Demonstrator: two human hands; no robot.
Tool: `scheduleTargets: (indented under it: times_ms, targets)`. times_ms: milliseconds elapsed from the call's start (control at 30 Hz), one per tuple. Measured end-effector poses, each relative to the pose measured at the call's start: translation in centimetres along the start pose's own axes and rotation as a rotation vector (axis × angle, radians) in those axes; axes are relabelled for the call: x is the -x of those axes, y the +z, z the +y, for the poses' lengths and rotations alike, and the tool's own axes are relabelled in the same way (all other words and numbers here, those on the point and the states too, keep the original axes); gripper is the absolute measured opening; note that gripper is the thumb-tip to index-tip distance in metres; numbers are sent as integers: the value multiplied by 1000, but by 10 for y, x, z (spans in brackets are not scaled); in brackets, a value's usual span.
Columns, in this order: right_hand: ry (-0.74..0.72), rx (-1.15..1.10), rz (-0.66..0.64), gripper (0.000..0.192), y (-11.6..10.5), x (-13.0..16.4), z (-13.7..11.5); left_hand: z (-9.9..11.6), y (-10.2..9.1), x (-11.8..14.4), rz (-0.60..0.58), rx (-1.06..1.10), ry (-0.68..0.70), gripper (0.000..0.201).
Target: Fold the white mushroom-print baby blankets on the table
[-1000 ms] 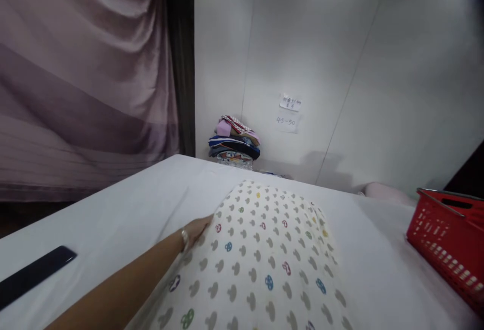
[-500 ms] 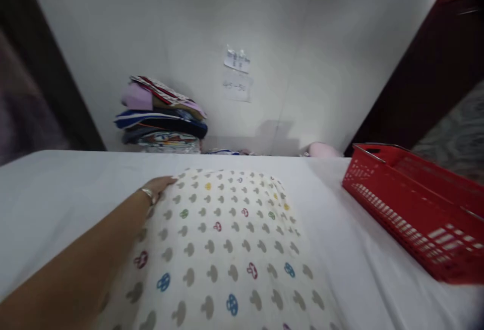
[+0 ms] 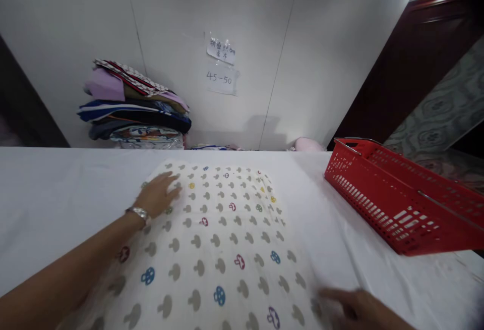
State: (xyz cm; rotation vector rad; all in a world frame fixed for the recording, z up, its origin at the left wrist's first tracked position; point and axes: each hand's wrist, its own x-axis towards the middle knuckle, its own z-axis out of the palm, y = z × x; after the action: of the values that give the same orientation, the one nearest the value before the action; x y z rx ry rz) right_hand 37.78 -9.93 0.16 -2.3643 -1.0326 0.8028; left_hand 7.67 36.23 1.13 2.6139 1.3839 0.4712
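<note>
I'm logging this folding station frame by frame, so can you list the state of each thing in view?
Patterned cloth: spread flat on the table.
Left hand: open, palm down on the cloth's far left part.
Right hand: low at the cloth's near right edge, fingers loosely extended.
Red basket: upright on the table, looks empty.
Folded clothes stack: piled against the wall.
Paper notes: stuck on the wall.

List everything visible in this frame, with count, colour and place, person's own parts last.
patterned cloth: one, white with grey and coloured mushroom prints, spread flat on the table's middle.
table: one, white-covered, across the foreground.
basket: one, red, on the table's right.
folded fabrics: one stack, mixed colours, against the wall, far left.
paper notes: two, white, on the wall.
pink item: one, behind the table; unclear.
left hand: flat on the cloth, wrist bracelet.
right hand: at the cloth's near right edge.
</note>
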Motion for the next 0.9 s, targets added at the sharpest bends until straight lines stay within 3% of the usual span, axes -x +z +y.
scheduleTargets:
  times_ms: [33,67,133,267,400,500,667,800,900]
  targets:
    - [-111,7,-59,38,-14,-16,-15,15,6,3,-28,11,56,48]
    - [-190,9,-34,39,-26,-37,-31,31,12,6,-55,37,103,47]
    - [-235,-2,2,42,-38,-86,-65,65,24,9,-105,112,157,45]
    - [-172,137,195,29,-28,-187,-120,127,50,11,-111,255,283,35]
    - [-101,217,260,24,-11,-255,-148,171,70,-1,-106,301,372,30]
    - [-41,259,287,27,-4,-283,-159,199,79,-24,-126,327,296,29]
    - [-32,290,315,24,5,-306,-165,238,98,-63,-186,342,11,32]
    - [-100,287,332,20,10,-309,-160,251,110,-75,-212,276,-184,52]
    - [-136,261,356,19,11,-308,-156,253,111,-78,-229,256,-234,52]
